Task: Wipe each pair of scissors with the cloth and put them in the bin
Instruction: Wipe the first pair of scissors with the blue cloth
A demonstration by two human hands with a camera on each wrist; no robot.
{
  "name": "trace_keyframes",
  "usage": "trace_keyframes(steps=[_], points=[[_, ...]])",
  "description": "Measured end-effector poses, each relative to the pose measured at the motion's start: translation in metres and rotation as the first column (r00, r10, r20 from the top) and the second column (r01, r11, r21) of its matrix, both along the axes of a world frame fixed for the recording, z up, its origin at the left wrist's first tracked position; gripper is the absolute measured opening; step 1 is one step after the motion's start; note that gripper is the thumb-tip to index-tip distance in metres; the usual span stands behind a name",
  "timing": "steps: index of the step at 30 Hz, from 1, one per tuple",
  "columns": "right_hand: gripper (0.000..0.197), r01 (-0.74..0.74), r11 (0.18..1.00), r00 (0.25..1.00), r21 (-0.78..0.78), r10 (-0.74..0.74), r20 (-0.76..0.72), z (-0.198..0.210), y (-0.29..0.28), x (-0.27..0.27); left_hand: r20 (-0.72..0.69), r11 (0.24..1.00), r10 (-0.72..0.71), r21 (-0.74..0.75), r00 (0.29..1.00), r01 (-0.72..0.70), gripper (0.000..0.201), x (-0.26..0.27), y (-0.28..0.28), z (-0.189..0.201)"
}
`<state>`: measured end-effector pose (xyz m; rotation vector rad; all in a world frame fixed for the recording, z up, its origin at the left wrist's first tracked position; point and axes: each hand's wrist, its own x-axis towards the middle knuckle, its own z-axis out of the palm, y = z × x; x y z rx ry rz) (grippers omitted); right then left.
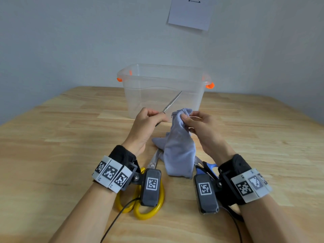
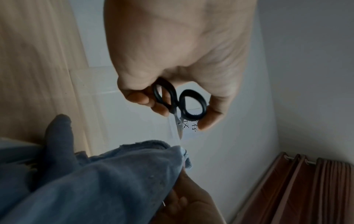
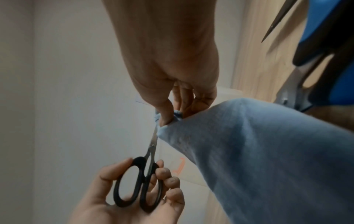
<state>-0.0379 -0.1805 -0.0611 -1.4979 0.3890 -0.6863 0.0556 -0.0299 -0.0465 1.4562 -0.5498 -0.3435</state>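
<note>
Wooden tabletop (image 1: 52,137) is carrying one clear bin (image 1: 163,88) near its far edge, looking empty, so nothing is binned yet. Left hand (image 1: 147,121) is gripping the black-handled scissors (image 2: 180,104), blades aimed at the bin; right hand (image 1: 201,127) is pinching the one blue cloth (image 1: 178,151) beside them. Three pairs: yellow-handled scissors (image 1: 150,207) and blue-handled scissors (image 1: 208,168) are waiting at the near edge.

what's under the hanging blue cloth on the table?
Under the light blue cloth: blade tips of the yellow-handled scissors and blue-handled scissors run beneath it, hidden. Anything else there is covered.
</note>
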Motion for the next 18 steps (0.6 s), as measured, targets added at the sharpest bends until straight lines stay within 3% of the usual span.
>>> trace_keyframes(steps=[5, 10, 15, 18], points=[[0.031, 0.139, 0.97, 0.981, -0.197, -0.162, -0.105, 0.002, 0.0, -0.002, 0.058, 0.994, -0.092, 0.056, 0.994, 0.089, 0.028, 0.0, 0.0, 0.001], [0.044, 0.229, 0.892, 0.926, -0.39, -0.322, -0.195, 0.006, -0.007, -0.01, 0.001, 0.99, -0.134, 0.049, 0.991, 0.134, 0.039, -0.004, -0.002, 0.0], [0.054, 0.242, 0.875, 0.892, -0.419, -0.37, -0.259, 0.012, -0.013, -0.021, -0.003, 0.984, -0.18, -0.017, 0.984, 0.18, 0.045, -0.004, -0.003, -0.001], [0.051, 0.219, 0.926, 0.919, -0.308, -0.301, -0.253, 0.014, -0.013, -0.019, 0.0, 0.979, -0.197, -0.046, 0.98, 0.197, 0.047, -0.005, -0.003, -0.001]])
